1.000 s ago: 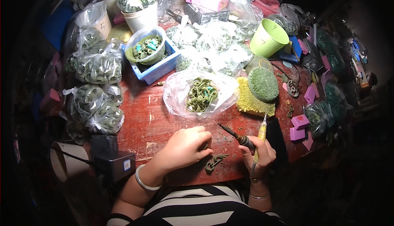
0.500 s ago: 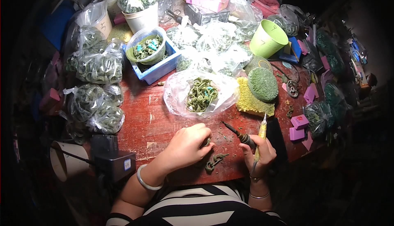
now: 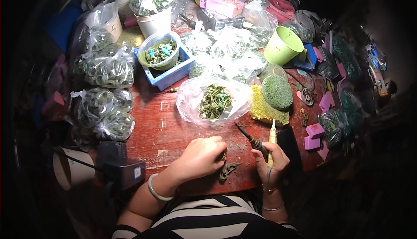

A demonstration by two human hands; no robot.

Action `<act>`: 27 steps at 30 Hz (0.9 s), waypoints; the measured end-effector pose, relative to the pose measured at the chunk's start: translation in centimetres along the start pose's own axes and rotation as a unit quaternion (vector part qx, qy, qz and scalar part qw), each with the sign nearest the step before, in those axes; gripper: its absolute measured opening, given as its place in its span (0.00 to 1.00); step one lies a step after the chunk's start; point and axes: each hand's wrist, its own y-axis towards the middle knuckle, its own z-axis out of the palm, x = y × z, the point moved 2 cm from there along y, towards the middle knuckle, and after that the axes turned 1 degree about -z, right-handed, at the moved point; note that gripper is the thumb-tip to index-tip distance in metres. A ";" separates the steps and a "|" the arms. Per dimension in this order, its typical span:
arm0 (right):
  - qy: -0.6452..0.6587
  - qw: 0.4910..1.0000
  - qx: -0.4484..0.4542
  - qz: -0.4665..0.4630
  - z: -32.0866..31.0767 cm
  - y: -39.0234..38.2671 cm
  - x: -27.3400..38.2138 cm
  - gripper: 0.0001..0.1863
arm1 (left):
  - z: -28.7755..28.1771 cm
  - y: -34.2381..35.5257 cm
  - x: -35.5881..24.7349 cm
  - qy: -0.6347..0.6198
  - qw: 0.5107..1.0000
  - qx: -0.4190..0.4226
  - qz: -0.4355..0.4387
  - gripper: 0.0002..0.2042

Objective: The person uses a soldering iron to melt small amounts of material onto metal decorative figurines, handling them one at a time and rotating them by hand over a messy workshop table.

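Observation:
My left hand (image 3: 201, 157) is closed, knuckles up, just above the red worktop. A bit of a small green piece shows at its fingertips; the rest is hidden. Right beside those fingers lies a little heap of green ring-like pieces (image 3: 227, 171). My right hand (image 3: 274, 164) grips two tools together. One resembles a soldering iron (image 3: 253, 140), its dark pointed tip aimed up and left. The other is a yellow-handled pen-shaped tool (image 3: 271, 148) with a pale tip pointing away from me. Beyond both hands, an opened clear plastic bag (image 3: 189, 102) holds many green ring pieces (image 3: 213, 102).
A yellow sponge-like block (image 3: 265, 111) and a round green pad (image 3: 278, 92) lie beyond my right hand. A blue tray (image 3: 167, 80) carries a clear tub (image 3: 143, 59). Filled bags (image 3: 110, 69) line the left. A green cup (image 3: 283, 46) and pink blocks (image 3: 313, 130) sit right.
My left hand has turned slightly, moving its fingertips over the edge of the small heap and hiding more of its piece. The pen-shaped tool stands a little more upright in my right hand.

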 end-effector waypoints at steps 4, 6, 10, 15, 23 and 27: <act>0.067 0.996 0.018 0.048 1.2 0.1 0.7 0.12 | -0.1 -0.1 0.1 -0.001 1.000 -0.011 -0.003 0.10; 0.079 0.995 0.020 0.058 2.0 -0.1 0.5 0.12 | -0.2 0.0 0.0 -0.010 1.000 -0.011 0.003 0.10; 0.065 0.997 -0.005 0.046 2.2 0.1 0.4 0.12 | -0.2 0.0 -0.3 0.015 1.000 0.008 -0.003 0.10; 0.073 0.995 -0.018 0.072 1.7 -0.1 -0.3 0.12 | -0.3 0.1 -0.4 -0.040 0.997 -0.068 -0.023 0.07; 0.212 0.973 0.070 0.055 2.1 -0.1 -0.9 0.13 | -0.1 0.8 -0.3 -0.248 0.964 -0.097 0.003 0.05; 0.218 0.970 0.097 0.053 2.0 -0.7 -1.3 0.12 | -0.1 0.9 -0.5 -0.264 0.962 -0.070 -0.004 0.05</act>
